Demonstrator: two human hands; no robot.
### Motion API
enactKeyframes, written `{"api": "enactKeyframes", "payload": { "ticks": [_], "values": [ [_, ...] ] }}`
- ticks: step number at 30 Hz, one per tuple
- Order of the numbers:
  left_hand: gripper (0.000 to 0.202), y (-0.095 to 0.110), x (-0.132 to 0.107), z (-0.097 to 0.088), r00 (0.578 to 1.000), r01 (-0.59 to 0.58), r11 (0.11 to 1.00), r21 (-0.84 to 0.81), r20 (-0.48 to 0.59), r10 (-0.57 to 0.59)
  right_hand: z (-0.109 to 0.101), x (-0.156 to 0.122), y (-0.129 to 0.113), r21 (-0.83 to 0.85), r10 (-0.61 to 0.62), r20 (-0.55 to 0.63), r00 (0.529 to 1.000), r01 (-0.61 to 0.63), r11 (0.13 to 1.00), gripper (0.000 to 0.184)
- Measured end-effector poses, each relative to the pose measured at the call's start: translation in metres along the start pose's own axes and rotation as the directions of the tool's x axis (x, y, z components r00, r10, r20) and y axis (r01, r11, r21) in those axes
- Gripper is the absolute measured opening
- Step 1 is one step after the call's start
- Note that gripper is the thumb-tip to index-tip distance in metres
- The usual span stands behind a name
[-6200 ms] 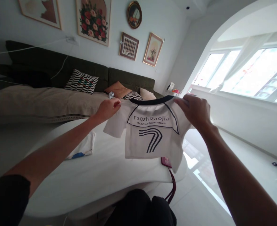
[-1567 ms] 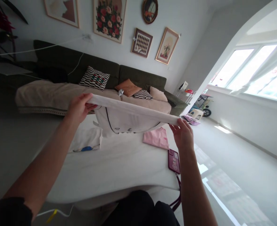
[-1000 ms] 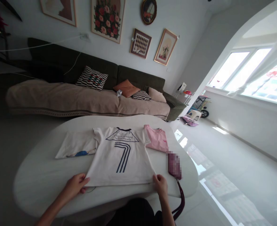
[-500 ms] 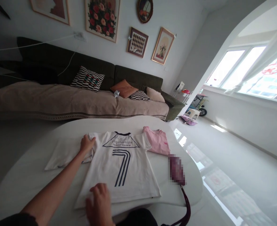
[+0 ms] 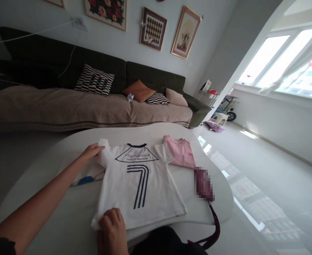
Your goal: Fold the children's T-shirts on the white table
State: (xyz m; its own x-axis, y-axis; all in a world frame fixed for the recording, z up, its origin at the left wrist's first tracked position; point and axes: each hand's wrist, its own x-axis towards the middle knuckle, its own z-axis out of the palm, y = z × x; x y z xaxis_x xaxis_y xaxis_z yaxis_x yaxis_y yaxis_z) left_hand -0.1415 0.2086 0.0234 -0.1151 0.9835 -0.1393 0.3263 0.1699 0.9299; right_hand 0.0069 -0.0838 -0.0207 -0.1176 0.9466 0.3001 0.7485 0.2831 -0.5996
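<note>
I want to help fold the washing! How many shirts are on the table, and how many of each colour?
White shirts: 2, the number 7 jersey and the white shirt with a blue print partly under it
Pink shirts: 1, the pink shirt
Total: 3 shirts

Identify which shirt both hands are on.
The white number 7 jersey in the middle: left hand at its sleeve, right hand at its hem.
</note>
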Motion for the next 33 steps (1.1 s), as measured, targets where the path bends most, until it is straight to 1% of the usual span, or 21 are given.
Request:
{"api": "enactKeyframes", "payload": {
  "ticks": [2,4,5,7,8,9,10,12,13,14,15,17,18,19,21,23,25,27,28,30,33],
  "values": [
    [0.033,-0.007,-0.001,-0.012,1.0,0.017,1.0,0.026,0.009,-0.017,-0.002,-0.005,-0.005,-0.019,0.045,0.051,0.998,-0.044,0.999,0.035],
    [0.031,-0.016,-0.003,-0.019,0.999,0.038,0.998,0.043,0.01,-0.038,0.003,-0.008,-0.01,-0.081,0.08,0.116,0.99,-0.071,0.994,0.03],
    [0.031,-0.02,-0.004,-0.02,0.999,0.048,0.998,0.039,0.019,-0.049,0.007,-0.008,-0.012,-0.114,0.085,0.142,0.986,-0.069,0.991,0.034],
    [0.034,-0.029,-0.007,-0.021,0.996,0.073,0.997,0.009,0.055,-0.074,0.017,-0.004,-0.018,-0.176,0.079,0.167,0.983,-0.049,0.983,0.056],
    [0.037,-0.032,-0.009,-0.02,0.993,0.09,0.996,-0.011,0.071,-0.089,0.022,-0.002,-0.021,-0.207,0.077,0.176,0.981,-0.039,0.978,0.06],
    [0.039,-0.034,-0.011,-0.019,0.991,0.108,0.994,-0.031,0.082,-0.105,0.026,0.002,-0.024,-0.233,0.075,0.194,0.978,-0.029,0.972,0.056],
    [0.04,-0.035,-0.013,-0.017,0.989,0.126,0.991,-0.05,0.088,-0.121,0.028,0.005,-0.026,-0.252,0.08,0.215,0.973,-0.024,0.967,0.046],
    [0.04,-0.032,-0.016,-0.014,0.985,0.15,0.985,-0.084,0.098,-0.141,0.027,0.011,-0.027,-0.259,0.12,0.234,0.965,-0.056,0.964,0.027],
    [0.038,-0.029,-0.017,-0.012,0.984,0.151,0.983,-0.101,0.108,-0.14,0.023,0.012,-0.025,-0.234,0.146,0.22,0.965,-0.093,0.968,0.024],
    [0.037,-0.023,-0.018,-0.009,0.985,0.14,0.983,-0.122,0.117,-0.126,0.017,0.012,-0.022,-0.186,0.174,0.179,0.968,-0.14,0.973,0.023],
    [0.037,-0.017,-0.018,-0.006,0.988,0.117,0.982,-0.147,0.118,-0.1,0.01,0.011,-0.018,-0.113,0.206,0.112,0.972,-0.193,0.975,0.022],
    [0.039,-0.001,-0.017,0.006,0.996,0.049,0.98,-0.193,0.089,-0.032,-0.007,0.007,-0.006,0.07,0.275,-0.052,0.96,-0.271,0.96,0.019],
    [0.042,0.007,-0.015,0.015,0.998,0.012,0.978,-0.208,0.06,0.0,-0.015,0.003,0.002,0.156,0.307,-0.118,0.944,-0.288,0.945,0.016],
    [0.044,0.014,-0.014,0.027,0.999,-0.02,0.977,-0.214,0.031,0.027,-0.022,0.0,0.009,0.225,0.338,-0.158,0.928,-0.299,0.927,0.015],
    [0.046,0.027,-0.01,0.055,0.998,-0.063,0.977,-0.201,-0.01,0.063,-0.029,-0.008,0.024,0.311,0.385,-0.171,0.907,-0.321,0.895,0.015],
    [0.047,0.034,-0.008,0.088,0.996,-0.092,0.981,-0.173,-0.025,0.089,-0.029,-0.014,0.035,0.353,0.419,-0.148,0.896,-0.348,0.868,0.02],
    [0.048,0.037,-0.006,0.118,0.993,-0.118,0.983,-0.139,-0.008,0.118,-0.024,-0.018,0.041,0.366,0.443,-0.161,0.882,-0.363,0.857,0.023],
    [0.049,0.036,-0.004,0.137,0.986,-0.157,0.983,-0.099,0.034,0.161,-0.018,-0.021,0.043,0.354,0.447,-0.215,0.868,-0.358,0.864,0.024],
    [0.048,0.035,-0.003,0.142,0.981,-0.182,0.981,-0.073,0.053,0.186,-0.017,-0.022,0.043,0.34,0.442,-0.243,0.863,-0.351,0.872,0.025],
    [0.047,0.03,-0.002,0.142,0.969,-0.239,0.971,0.002,0.063,0.238,-0.015,-0.022,0.042,0.317,0.428,-0.282,0.859,-0.337,0.887,0.03],
    [0.047,0.017,-0.005,0.127,0.943,-0.334,0.929,0.16,0.065,0.328,-0.018,-0.021,0.04,0.313,0.399,-0.288,0.87,-0.308,0.898,0.03]
  ]
}}
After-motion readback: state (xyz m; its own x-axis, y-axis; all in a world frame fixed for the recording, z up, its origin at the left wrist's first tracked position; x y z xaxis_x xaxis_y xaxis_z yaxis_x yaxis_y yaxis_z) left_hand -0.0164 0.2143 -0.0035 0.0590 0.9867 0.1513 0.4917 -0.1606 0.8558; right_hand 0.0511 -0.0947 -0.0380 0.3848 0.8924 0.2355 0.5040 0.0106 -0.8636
